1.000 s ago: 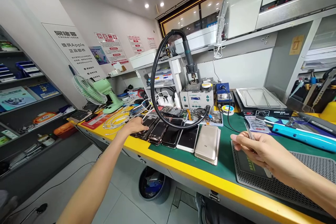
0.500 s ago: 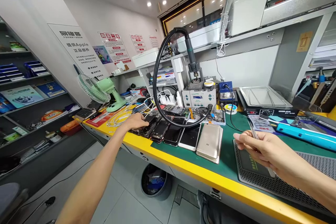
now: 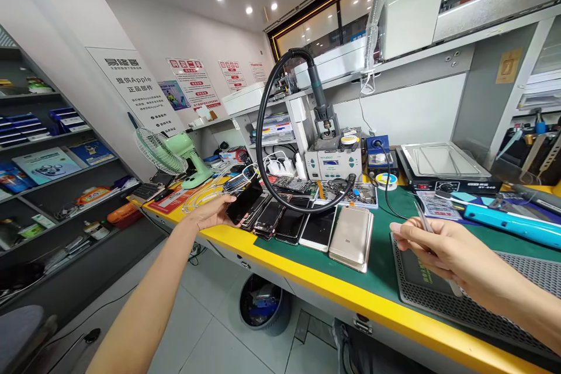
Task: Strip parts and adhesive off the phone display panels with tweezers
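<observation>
My left hand grips a dark phone by its left edge, tilted up above the left end of the phone row. Beside it lie stacked dark phones, another black phone, a white-framed phone and a gold phone face down. My right hand is closed around a slim metal tool that looks like tweezers, tip pointing up. It hovers over a grey perforated mat on the green work surface.
A hot air station stands behind the phones, its black hose looping over them. A parts tray, a heating plate and a blue tool lie further back. A green fan stands left; a bin is below.
My left hand has lifted the dark phone from the left end of the row and tilted it up, shifting slightly left. The right hand stays nearly still with the tool.
</observation>
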### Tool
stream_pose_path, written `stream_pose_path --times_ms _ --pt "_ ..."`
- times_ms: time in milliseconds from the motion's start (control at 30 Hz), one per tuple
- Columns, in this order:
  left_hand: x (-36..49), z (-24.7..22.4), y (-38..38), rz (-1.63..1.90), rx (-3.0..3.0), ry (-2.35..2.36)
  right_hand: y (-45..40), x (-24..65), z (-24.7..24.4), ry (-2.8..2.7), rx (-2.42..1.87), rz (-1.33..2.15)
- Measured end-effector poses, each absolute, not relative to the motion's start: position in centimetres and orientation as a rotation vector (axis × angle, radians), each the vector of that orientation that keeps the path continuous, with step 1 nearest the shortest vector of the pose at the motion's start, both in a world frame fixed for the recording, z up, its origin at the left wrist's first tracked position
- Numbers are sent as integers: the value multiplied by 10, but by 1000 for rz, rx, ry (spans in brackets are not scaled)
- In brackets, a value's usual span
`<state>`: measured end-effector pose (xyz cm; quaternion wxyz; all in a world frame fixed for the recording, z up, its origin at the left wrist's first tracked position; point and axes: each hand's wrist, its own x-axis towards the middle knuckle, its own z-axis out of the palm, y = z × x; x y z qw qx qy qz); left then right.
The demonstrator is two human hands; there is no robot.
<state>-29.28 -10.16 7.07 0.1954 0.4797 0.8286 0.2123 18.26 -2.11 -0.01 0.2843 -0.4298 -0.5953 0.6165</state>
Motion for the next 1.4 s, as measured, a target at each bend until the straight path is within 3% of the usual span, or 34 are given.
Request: stream_pose_path --times_ms 267,800,1400 --pt "-272 71 -97 461 1397 2170 -22 182 1 -1579 -1200 1646" --pt "-219 33 -48 -109 1583 2538 -29 182 9 -1575 -1155 1652" --pt "-218 32 -49 -136 1599 2492 -27 183 7 -1569 -1146 1663"
